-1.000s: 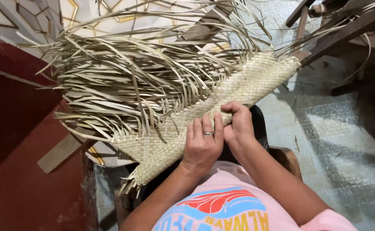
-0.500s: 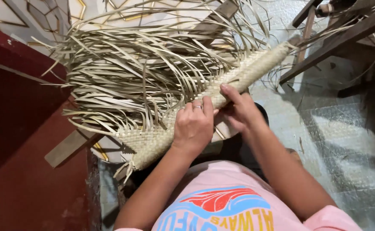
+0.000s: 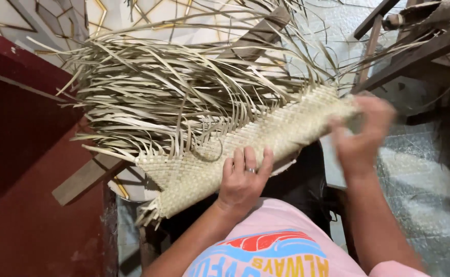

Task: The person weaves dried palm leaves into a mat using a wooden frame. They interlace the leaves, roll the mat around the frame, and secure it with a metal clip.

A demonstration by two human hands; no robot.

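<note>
Resting flat with fingers spread, the left hand [image 3: 243, 179] presses on the woven mat [image 3: 245, 149]. The right hand [image 3: 363, 131] is blurry at the mat's far end, so I cannot tell its grip. Loose dry leaf strips [image 3: 173, 87] stick out above.

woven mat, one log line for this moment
left hand flat on woven mat | right hand blurred at mat's far end | loose strips unwoven

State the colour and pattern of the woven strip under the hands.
The woven strip is pale straw-beige, plaited in a small checker weave; the head view shows it best.
</note>
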